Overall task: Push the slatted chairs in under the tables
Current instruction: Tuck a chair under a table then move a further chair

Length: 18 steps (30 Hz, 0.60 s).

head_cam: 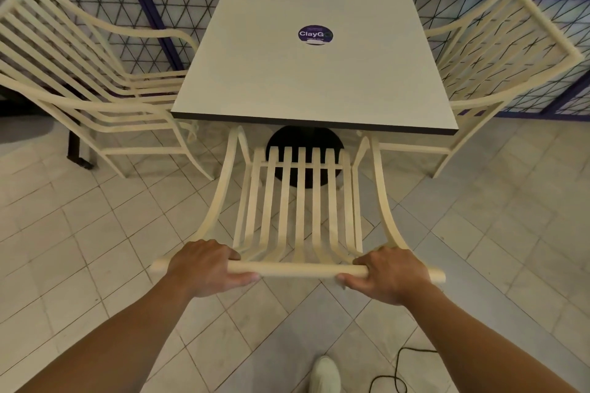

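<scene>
A cream slatted chair (300,201) stands in front of me, its seat front tucked under the near edge of the square pale table (313,80). My left hand (207,268) grips the left part of the chair's top rail. My right hand (389,274) grips the right part of the same rail. Two more cream slatted chairs flank the table: the left chair (86,73) and the right chair (498,64), each with its seat partly under the tabletop.
The table's round black base (305,140) shows through the slats. A purple round sticker (315,34) lies on the tabletop. A purple-framed mesh fence (159,25) runs behind. A black cable (399,370) and my shoe (324,375) are on the tiled floor.
</scene>
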### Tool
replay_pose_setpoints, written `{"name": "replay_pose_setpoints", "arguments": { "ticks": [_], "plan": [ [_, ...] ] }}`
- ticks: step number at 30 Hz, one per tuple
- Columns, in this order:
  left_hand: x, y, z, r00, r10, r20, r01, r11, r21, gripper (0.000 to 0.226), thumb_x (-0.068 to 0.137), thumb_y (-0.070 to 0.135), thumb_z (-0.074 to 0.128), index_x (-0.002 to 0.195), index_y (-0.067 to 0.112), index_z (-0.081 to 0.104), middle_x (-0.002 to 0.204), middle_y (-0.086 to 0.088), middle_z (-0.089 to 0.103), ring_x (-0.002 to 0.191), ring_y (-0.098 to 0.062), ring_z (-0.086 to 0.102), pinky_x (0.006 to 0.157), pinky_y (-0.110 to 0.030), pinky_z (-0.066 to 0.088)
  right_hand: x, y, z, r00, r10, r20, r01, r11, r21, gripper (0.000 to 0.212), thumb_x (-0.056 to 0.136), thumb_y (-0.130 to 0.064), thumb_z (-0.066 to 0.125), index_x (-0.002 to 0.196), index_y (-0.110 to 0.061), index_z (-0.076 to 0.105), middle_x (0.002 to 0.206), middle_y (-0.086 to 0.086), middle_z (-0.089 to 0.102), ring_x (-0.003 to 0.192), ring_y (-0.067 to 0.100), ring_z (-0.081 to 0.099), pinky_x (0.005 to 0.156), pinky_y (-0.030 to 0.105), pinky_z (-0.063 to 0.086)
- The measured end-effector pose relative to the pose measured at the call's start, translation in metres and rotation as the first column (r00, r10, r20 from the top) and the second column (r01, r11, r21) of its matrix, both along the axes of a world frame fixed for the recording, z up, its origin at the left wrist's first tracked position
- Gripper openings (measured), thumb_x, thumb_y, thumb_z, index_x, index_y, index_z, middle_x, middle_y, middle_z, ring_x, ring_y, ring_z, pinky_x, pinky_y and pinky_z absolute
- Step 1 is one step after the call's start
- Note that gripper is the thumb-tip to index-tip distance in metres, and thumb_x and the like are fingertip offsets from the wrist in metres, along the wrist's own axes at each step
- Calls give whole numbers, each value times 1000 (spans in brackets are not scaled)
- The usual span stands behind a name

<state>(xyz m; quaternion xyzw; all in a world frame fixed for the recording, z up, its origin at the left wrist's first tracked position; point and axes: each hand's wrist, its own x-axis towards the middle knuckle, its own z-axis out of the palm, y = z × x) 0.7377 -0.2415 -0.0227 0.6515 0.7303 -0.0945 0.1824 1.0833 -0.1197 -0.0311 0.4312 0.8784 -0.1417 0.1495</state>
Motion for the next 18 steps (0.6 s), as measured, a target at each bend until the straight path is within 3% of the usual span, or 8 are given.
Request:
{"name": "replay_pose_setpoints", "arguments": {
  "ticks": [18],
  "plan": [
    [-13, 35, -1, 999, -32, -26, 32, 999, -7, 114, 50, 106, 5, 116, 41, 71, 95, 13, 71, 84, -10, 66, 75, -30, 51, -12, 31, 0, 999, -42, -26, 42, 999, -20, 110, 58, -104, -2, 114, -42, 70, 87, -14, 69, 76, 5, 63, 73, 28, 57]
  ]
}}
